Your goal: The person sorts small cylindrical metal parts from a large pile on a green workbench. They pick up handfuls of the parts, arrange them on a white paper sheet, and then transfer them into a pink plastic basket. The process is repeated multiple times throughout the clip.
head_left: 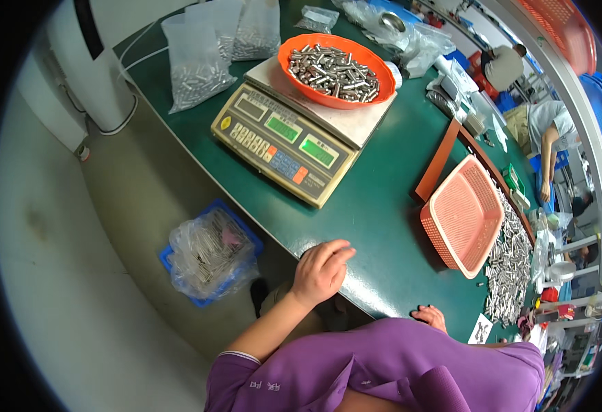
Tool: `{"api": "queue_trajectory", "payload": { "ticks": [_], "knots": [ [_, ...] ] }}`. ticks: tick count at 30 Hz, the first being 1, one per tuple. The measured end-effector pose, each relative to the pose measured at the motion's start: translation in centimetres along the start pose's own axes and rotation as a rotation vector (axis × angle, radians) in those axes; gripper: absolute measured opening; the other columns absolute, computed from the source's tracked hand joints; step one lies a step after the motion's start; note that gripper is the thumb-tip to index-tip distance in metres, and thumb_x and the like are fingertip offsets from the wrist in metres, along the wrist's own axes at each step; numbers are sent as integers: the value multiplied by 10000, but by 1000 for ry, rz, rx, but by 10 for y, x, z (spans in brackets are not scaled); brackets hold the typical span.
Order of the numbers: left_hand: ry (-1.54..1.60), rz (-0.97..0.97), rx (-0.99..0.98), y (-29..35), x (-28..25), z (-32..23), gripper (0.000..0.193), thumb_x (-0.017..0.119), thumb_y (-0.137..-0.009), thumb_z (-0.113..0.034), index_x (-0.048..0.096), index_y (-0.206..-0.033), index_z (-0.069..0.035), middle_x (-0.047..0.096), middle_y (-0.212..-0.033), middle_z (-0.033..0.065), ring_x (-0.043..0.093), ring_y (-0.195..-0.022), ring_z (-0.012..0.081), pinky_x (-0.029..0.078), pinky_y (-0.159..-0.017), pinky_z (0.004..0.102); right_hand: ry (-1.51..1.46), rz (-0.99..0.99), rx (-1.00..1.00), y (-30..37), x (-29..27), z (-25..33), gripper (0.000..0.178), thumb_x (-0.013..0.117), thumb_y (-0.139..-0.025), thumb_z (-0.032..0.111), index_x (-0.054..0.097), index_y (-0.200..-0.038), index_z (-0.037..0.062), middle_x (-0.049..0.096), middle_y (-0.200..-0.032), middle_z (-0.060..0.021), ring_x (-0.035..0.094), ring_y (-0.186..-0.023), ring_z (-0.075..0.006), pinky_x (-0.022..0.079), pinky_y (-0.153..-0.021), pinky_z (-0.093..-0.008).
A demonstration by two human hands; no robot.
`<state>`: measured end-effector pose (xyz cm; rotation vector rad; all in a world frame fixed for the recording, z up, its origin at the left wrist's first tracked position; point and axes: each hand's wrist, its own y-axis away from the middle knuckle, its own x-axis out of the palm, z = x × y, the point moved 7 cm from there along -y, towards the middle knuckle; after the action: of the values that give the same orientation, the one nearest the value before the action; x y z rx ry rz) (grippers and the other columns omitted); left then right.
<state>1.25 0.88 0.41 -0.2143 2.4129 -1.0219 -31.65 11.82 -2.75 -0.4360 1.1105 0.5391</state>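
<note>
The left hand (320, 270) rests at the near edge of the green table (383, 220), its fingers (339, 253) loosely curled and spread a little, gripping nothing, their tips on the bare tabletop. The right hand (430, 317) lies lower along the same edge, mostly hidden behind the purple sleeve (383, 364); only a few fingertips show, pressed flat on the table and holding nothing. Beyond the left fingers, well apart from them, stands a beige counting scale (284, 144), and on its metal platform sits a shallow orange bowl (335, 69) heaped with short silvery metal pins. Farther off past the scale, clear plastic bags (198, 65) stand upright, each part-filled with the same kind of small metal pieces, with more crumpled bags (411, 38) beside the bowl. Out from the right fingers and away from the body, a pink slotted plastic basket (462, 213) leans tilted against a brown wooden frame (438, 161); its inside looks bare. Just beyond the basket, a long pile of loose metal pins (510, 264) lies spread on the table. Down on the floor (108, 275), below and outward from the left fingers, a blue crate (170, 255) holds a clear bag (212, 254) stuffed with thin metal parts. Other people (541, 130) sit in the background.
</note>
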Motion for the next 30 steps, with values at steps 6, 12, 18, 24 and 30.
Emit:
{"api": "queue_trajectory", "payload": {
  "ticks": [6,12,18,24,30],
  "knots": [
    [310,371,-187,-10,-6,6,286,641,-814,-33,677,-1096,-65,607,-1238,105,615,-1100,288,505,-927,394,-7,111,18,-17,-9,12,370,589,-902,242,580,-1259,146,538,-1341,-83,482,-1287,-310,320,-1110,-516],
    [700,386,-600,-12,-57,32,279,585,-913,-4,629,-1188,-17,592,-1278,134,638,-1101,223,528,-902,325,2,366,264,-76,-57,55,443,599,-887,244,566,-1320,158,472,-1406,-106,430,-1330,-316,374,-1103,-455],
    [713,213,-1270,25,-152,115,379,501,-1034,-199,447,-1363,-19,619,-1166,139,658,-964,189,562,-810,317,-193,380,404,-95,7,29,460,634,-871,346,611,-1292,164,509,-1381,-131,494,-1275,-341,428,-1060,-405],
    [585,191,-1340,-46,-152,123,397,458,-1052,-286,464,-1342,-15,620,-1136,144,655,-952,200,576,-782,337,-470,277,608,-163,-61,55,367,591,-910,303,647,-1217,111,600,-1234,-172,579,-1152,-346,466,-995,-399],
    [690,437,-1301,-92,-73,86,362,458,-1053,-273,503,-1305,-16,617,-1138,120,649,-941,188,573,-770,328,-644,195,602,-172,-84,37,388,600,-905,254,627,-1230,43,623,-1208,-195,586,-1149,-350,470,-985,-401]
  ]
}}
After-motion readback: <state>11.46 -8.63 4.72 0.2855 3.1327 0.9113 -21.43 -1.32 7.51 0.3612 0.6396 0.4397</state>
